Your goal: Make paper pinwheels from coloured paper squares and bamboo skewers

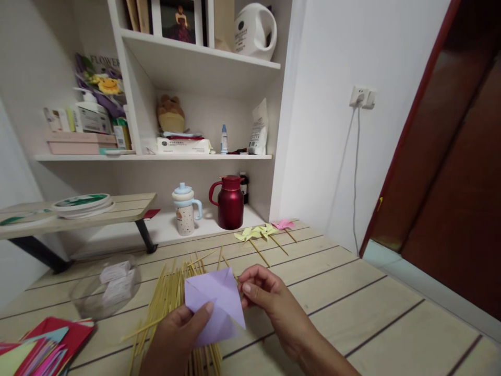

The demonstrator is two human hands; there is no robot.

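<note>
A square of purple paper [213, 295] with slits running in from its corners is in my left hand [183, 326], the thumb pressed on its face. Just off the paper's right edge is my right hand [264, 292], its thumb and fingers drawn together in a pinch. What lies between those fingertips, if anything, is too small to make out. Under and behind the paper a pile of thin yellowish sticks [166, 290] spreads over the slatted table [364, 313]. Farther back lie yellow paper pinwheels [254, 233] and a pink pinwheel [284, 224] on sticks.
At lower left is a stack of coloured paper [43, 347]. A clear round container [84, 303] with white packets stands behind it. A cup with a handle [186, 216] and a red jug [230, 203] stand at the back, beside a small raised shelf [129, 206].
</note>
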